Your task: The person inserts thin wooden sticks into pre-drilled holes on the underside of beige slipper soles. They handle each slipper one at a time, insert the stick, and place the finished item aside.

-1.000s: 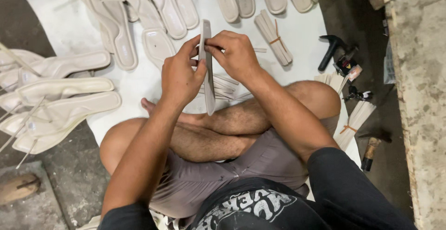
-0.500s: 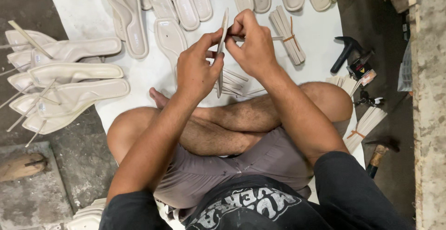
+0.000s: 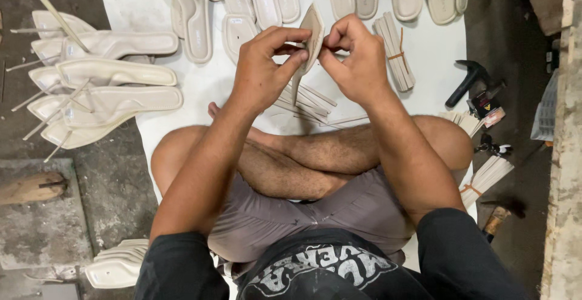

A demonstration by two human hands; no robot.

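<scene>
Two bare hands, the left hand (image 3: 262, 70) and the right hand (image 3: 357, 63), show at the upper middle of the frame, with one flat cream insole (image 3: 310, 39) between them. Three banded bundles of cream strips (image 3: 394, 51) lie on the right side. One black-headed hammer (image 3: 467, 82) lies at the right.

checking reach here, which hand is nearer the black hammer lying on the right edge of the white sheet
Right. The right hand is closer to the black hammer, which lies off to its right side; the left hand is farther away, across the beige sole piece both pinch.
</scene>
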